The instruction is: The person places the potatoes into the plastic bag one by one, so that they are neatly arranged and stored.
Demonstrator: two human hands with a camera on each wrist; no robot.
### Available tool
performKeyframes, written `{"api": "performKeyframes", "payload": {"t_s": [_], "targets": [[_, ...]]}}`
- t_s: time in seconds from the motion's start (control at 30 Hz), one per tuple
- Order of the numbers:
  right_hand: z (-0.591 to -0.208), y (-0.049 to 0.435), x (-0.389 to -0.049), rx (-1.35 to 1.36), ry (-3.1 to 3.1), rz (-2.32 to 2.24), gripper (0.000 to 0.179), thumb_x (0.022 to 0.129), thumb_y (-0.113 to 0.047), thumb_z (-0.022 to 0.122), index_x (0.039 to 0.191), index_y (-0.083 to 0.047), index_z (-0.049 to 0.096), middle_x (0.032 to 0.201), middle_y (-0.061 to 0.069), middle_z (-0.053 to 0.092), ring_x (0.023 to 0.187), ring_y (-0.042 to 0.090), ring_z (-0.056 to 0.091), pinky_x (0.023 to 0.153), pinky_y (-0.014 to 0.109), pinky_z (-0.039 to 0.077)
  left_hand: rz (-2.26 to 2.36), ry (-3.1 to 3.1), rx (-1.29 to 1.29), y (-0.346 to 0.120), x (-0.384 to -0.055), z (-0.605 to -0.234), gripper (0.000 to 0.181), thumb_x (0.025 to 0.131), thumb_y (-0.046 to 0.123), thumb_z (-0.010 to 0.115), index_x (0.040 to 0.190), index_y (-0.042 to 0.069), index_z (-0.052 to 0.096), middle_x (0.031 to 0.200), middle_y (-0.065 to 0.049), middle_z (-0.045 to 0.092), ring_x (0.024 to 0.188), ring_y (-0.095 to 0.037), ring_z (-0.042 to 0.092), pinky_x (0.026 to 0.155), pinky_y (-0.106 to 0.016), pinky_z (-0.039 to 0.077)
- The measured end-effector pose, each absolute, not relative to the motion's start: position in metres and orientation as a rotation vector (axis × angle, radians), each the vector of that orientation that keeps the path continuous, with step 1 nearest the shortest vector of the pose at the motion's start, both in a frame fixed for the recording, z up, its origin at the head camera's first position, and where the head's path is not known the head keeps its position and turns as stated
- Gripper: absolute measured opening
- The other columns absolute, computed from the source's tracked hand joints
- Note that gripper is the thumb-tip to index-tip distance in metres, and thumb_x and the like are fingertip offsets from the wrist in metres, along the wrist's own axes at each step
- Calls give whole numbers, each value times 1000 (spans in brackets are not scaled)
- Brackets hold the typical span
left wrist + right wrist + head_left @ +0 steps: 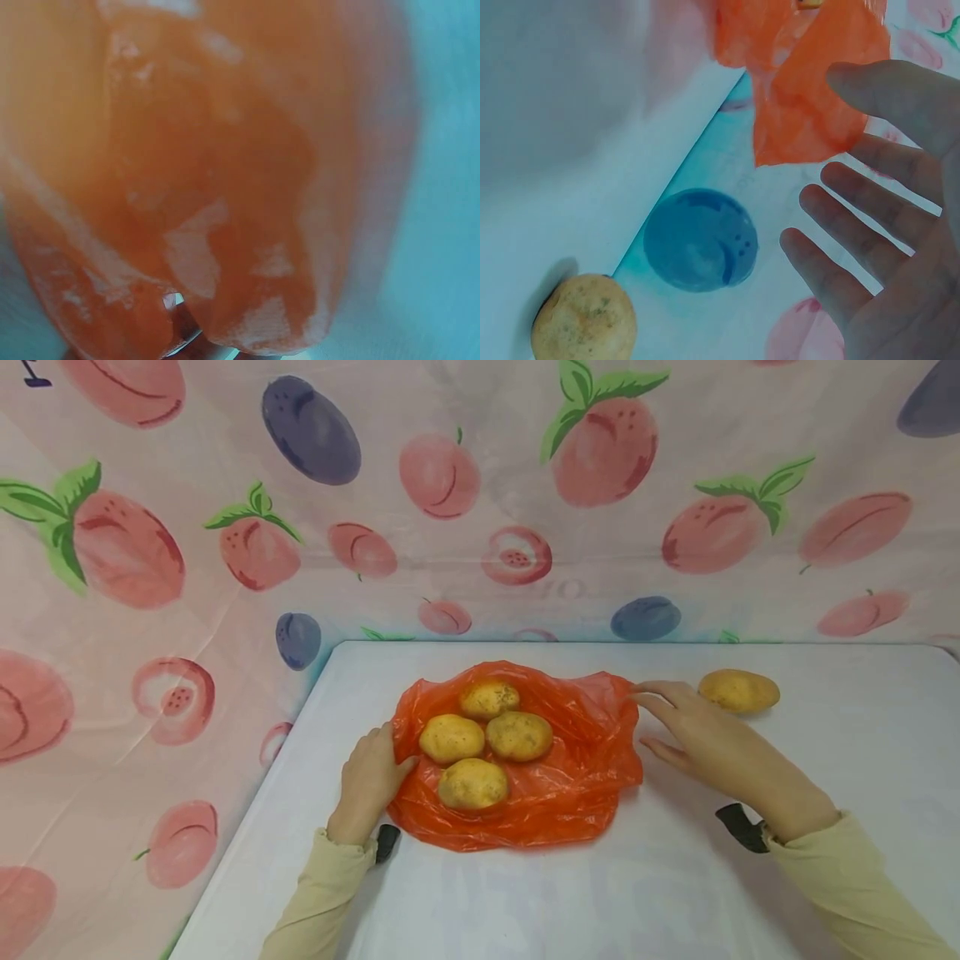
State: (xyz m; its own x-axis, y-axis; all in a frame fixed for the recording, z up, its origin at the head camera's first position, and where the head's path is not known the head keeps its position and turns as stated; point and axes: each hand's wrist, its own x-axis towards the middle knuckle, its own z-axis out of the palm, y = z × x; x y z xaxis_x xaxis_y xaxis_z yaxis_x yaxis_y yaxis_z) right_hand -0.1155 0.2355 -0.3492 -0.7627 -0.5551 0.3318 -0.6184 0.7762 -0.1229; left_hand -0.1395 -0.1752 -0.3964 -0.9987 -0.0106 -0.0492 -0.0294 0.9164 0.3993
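A red plastic bag [577, 793] lies spread with its mouth open on the white table [525, 893]. Inside it sit several potatoes [519, 736] close together. At the bag's left edge my left hand [369, 781] grips the plastic, thumb over the rim and fingers outside. The left wrist view is filled with blurred red film, so the fingers are hidden there. My right hand [708, 735] is beside the bag's right edge, fingers spread and nearly straight. In the right wrist view its thumb and index finger overlap the bag's corner [802, 120]; whether they touch it I cannot tell.
A single potato [738, 691] lies on the table outside the bag, behind my right hand. A fruit-printed cloth [480, 560] hangs along the back and left sides of the table.
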Motion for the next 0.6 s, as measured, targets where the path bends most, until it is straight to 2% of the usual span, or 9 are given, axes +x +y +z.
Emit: {"api": "performKeyframes", "payload": {"t_s": [0.17,0.4,0.6], "targets": [[-351,244,-119,857,-2712,325,63,79,-13,82,131,6,53,125,21,59,115,39,56,91,55,52,643,3020,-41,-175,-140,-396,54,89,21,75,130,-4,51,109,-18,61,96,-32,56,85,-50,55],[-356,255,-124,804,-2708,319,67,78,-13,84,133,5,49,127,23,57,116,40,56,93,56,51,639,3022,-38,-175,-140,-397,53,89,22,75,129,-4,51,107,-18,62,95,-32,57,85,-50,55],[-361,266,-132,812,-2638,329,69,73,-8,85,129,9,50,124,27,55,115,44,54,93,60,48,642,3023,-34,-175,-140,-397,53,89,21,75,129,-4,51,107,-17,61,95,-32,56,85,-50,55]]}}
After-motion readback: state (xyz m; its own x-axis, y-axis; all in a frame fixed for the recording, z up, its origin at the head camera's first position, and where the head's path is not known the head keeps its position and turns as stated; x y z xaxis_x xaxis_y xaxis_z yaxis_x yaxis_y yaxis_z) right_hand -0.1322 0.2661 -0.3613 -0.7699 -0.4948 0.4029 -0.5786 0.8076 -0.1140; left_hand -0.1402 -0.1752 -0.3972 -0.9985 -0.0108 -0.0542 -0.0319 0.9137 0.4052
